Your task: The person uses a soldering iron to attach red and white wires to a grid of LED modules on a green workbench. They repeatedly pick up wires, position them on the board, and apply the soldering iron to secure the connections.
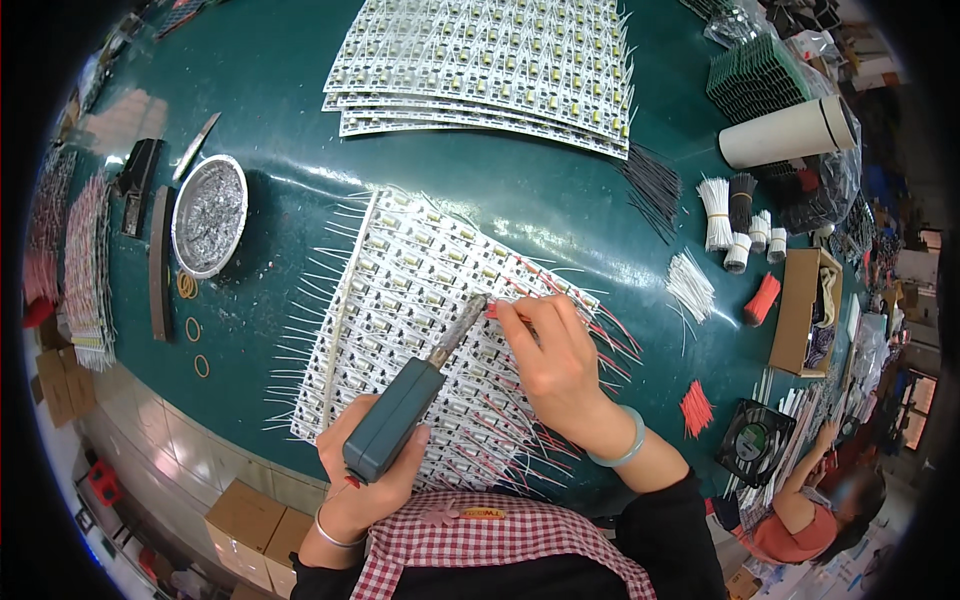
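A white circuit-board panel (pixel 400 290) lies on the green table before me, covered in small components. White wires stick out along its left edge, and red wires (pixel 620 335) along its right. My left hand (pixel 375 460) is wrapped round a dark green soldering iron (pixel 397 415), whose tip reaches the upper middle of the panel. Close to that tip, my right hand (pixel 555 355) pinches a short red wire (pixel 491 311) against the board; the fingers partly hide it.
A stack of similar panels (pixel 480 70) is at the far side. To the left stands a metal bowl (pixel 212 215) of solder scraps. On the right lie loose white wires (pixel 690 287), red wires (pixel 696 408), a white cylinder (pixel 788 132) and a fan (pixel 752 440). A co-worker (pixel 800 520) sits lower right.
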Demonstrator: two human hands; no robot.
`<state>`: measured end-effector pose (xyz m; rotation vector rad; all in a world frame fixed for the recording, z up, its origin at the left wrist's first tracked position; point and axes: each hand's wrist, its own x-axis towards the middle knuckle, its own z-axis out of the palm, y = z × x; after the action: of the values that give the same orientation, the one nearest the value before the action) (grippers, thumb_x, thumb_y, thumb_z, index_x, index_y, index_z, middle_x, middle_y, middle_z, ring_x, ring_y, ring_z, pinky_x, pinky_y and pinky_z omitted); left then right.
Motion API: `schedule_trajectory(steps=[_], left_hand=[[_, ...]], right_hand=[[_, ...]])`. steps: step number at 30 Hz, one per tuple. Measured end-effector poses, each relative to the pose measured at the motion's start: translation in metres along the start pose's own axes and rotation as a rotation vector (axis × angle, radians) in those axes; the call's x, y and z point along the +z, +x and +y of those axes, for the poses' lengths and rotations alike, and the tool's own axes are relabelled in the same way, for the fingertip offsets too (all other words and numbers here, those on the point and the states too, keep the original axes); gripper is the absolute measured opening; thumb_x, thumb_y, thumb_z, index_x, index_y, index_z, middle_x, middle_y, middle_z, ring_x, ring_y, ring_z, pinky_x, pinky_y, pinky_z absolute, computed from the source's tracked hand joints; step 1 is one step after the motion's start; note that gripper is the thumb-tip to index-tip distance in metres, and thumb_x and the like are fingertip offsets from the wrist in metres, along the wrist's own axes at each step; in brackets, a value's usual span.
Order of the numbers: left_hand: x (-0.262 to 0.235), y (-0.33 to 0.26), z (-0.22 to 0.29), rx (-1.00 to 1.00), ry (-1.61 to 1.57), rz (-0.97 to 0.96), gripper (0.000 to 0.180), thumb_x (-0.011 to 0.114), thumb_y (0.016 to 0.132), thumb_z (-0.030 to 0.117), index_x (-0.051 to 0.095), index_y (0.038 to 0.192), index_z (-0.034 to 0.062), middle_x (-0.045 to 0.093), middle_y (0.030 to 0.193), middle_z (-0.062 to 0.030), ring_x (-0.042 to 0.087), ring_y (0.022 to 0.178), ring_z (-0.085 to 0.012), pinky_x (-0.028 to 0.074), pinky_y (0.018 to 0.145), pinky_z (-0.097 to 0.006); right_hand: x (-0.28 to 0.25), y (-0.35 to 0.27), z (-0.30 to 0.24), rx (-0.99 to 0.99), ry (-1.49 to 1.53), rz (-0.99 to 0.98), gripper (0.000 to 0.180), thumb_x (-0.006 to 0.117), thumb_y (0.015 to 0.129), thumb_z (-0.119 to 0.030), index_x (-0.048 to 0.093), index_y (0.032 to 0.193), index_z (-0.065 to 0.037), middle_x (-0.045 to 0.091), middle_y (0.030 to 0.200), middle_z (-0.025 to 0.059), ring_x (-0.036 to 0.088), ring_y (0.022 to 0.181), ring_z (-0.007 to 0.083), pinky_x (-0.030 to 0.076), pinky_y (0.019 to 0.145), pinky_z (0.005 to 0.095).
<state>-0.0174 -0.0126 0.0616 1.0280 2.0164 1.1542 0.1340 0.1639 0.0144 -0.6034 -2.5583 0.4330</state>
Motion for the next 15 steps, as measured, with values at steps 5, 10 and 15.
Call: schedule_trajectory(steps=[5,10,15], left_hand=[[0.0007,0.0009,0.0033,-0.034,0.008,0.011,0.019,0.079,0.076,0.005,0.068,0.089,-0.0027,0.064,0.074,-0.0076,0.059,0.058,-0.0115,0.044,0.052,-0.026],[0.0004,0.0008,-0.0005,0.017,0.031,0.003,0.019,0.079,0.076,0.005,0.067,0.088,-0.0025,0.063,0.072,-0.0073,0.058,0.056,-0.0119,0.043,0.051,-0.026],[-0.0005,0.0013,0.0003,0.077,0.039,0.025,0.019,0.078,0.076,0.004,0.069,0.09,-0.0039,0.063,0.074,-0.0077,0.057,0.056,-0.0122,0.043,0.05,-0.026]], right_hand=[[-0.0007,0.0007,-0.0033,0.025,-0.022,-0.016,0.034,0.066,0.072,0.001,0.064,0.106,0.008,0.058,0.096,0.0125,0.056,0.084,0.0258,0.049,0.067,0.0331],[0.0009,0.0002,-0.0041,0.033,-0.043,-0.01,0.031,0.067,0.075,0.0,0.064,0.105,0.008,0.058,0.094,0.0118,0.055,0.083,0.0247,0.048,0.066,0.0325],[0.0007,0.0017,-0.0063,0.046,-0.044,-0.006,0.029,0.068,0.076,0.001,0.065,0.105,0.008,0.058,0.093,0.0115,0.054,0.082,0.0245,0.047,0.066,0.0326]])
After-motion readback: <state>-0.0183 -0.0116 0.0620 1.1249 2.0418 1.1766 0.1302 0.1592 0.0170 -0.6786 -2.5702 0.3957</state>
